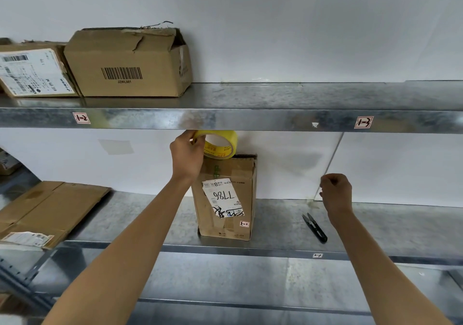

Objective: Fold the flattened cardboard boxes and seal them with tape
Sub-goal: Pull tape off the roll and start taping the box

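The left hand [186,155] grips a yellow tape roll [221,146] by its rim, at the 12 o'clock edge of an upright cardboard box [226,199]. The box stands on the middle shelf [275,224]. At the box's 3 o'clock, well apart, the right hand [335,191] is curled closed with nothing visible in it. Black snips [314,227] lie on the shelf just below that hand. Flattened cardboard [47,209] lies at the box's 9 o'clock.

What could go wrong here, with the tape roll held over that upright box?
The upright cardboard box stands tall near the front edge of its metal shelf; a push from taping could tip it off. The left hand holds the yellow tape roll right under the upper shelf, so it may bump there.
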